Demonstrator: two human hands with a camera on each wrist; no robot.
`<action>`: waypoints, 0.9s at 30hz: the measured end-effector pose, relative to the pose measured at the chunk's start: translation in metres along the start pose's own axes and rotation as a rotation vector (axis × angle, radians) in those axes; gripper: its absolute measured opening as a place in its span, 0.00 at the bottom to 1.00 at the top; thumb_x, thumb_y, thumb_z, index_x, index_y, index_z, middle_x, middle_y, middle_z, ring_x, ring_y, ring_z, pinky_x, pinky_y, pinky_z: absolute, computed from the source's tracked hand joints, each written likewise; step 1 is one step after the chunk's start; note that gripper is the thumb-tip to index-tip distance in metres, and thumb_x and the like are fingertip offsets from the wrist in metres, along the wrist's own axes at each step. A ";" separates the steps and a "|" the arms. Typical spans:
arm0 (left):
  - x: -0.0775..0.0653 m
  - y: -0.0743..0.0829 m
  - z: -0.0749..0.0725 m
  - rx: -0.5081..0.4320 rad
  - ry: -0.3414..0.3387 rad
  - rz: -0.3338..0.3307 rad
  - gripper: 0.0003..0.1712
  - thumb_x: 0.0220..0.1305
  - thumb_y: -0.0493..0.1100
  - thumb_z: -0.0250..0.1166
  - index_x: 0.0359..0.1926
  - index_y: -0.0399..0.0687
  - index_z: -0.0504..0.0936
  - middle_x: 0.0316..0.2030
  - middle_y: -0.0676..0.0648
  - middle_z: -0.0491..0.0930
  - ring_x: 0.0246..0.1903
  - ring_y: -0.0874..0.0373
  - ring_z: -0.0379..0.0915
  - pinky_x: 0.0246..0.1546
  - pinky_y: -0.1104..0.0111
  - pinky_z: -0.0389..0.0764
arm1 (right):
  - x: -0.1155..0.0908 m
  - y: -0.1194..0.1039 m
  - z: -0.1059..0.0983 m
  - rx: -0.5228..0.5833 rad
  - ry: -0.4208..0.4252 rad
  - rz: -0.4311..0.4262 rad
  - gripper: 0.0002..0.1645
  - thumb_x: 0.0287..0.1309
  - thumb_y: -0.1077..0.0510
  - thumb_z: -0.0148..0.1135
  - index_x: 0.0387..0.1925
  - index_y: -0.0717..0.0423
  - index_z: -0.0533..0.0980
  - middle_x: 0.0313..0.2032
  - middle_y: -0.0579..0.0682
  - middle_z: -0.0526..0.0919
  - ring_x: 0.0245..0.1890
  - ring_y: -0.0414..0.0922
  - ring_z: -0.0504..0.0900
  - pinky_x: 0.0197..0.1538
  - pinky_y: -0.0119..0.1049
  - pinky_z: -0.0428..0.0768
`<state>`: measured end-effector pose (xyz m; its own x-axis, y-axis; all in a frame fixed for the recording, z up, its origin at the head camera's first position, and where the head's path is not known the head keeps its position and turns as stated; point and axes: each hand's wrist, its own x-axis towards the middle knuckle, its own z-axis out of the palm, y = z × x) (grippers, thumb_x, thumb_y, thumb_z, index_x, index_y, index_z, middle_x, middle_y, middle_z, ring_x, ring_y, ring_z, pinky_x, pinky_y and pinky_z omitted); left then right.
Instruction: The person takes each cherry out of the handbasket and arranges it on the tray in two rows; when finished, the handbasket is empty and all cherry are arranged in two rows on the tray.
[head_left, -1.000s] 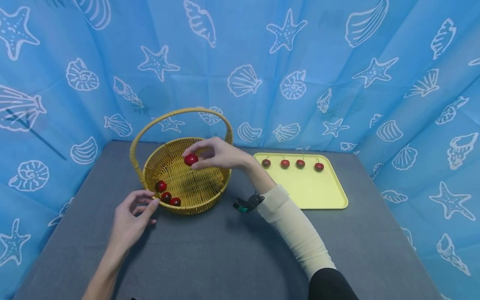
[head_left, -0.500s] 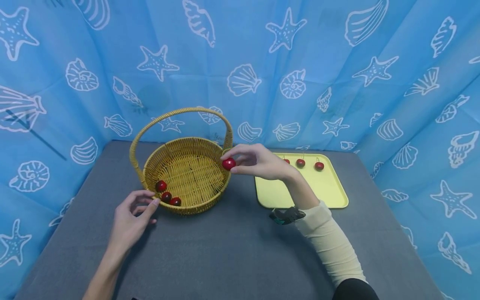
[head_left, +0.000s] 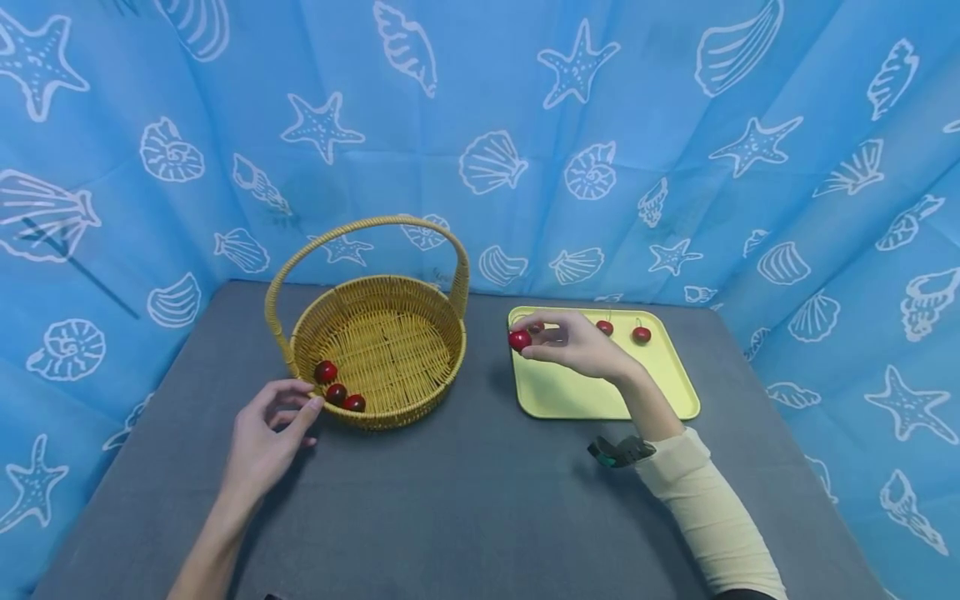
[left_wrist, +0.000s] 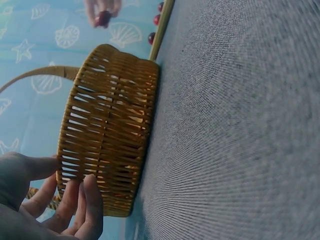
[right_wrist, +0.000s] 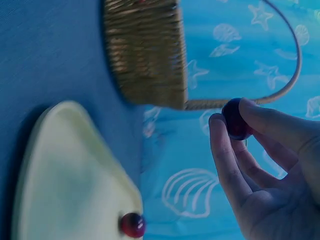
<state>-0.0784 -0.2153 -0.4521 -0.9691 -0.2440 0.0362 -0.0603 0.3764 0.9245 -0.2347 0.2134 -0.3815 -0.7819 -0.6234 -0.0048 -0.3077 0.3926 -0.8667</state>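
My right hand (head_left: 573, 346) pinches a red cherry (head_left: 519, 340) between thumb and fingertips, raised over the left edge of the yellow tray (head_left: 577, 400). In the right wrist view that cherry (right_wrist: 235, 120) looks dark against the curtain. My left hand (head_left: 266, 433) holds the near-left rim of a woven basket (head_left: 397, 350) with a tall arched handle. In the left wrist view, the thumb and fingers sit about the basket's rim (left_wrist: 60, 145). Inside, three dark red cherries (head_left: 337, 394) lie by the near-left wall.
Along the tray's far side lie stemmed cherries (head_left: 641, 335), one partly hidden behind my right hand. A grey cloth (head_left: 465, 500) covers the table, and a blue shell-print curtain (head_left: 427, 100) hangs behind it. A dark strap (head_left: 622, 452) is on my right wrist.
My right hand has moved right with the cherry, from over the basket to the tray's left edge. The left hand stays at the basket rim; three cherries remain inside the basket.
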 end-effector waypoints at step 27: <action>0.000 0.001 -0.003 0.016 -0.020 -0.008 0.22 0.79 0.51 0.67 0.65 0.44 0.78 0.54 0.40 0.81 0.42 0.62 0.86 0.36 0.66 0.96 | 0.003 0.078 -0.015 -0.159 -0.017 0.112 0.22 0.65 0.68 0.74 0.60 0.65 0.84 0.57 0.65 0.89 0.55 0.60 0.89 0.52 0.27 0.87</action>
<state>-0.0776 -0.2171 -0.4497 -0.9731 -0.2293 0.0206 -0.0722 0.3888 0.9185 -0.2689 0.2525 -0.4421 -0.8073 -0.5804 -0.1063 -0.3022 0.5613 -0.7705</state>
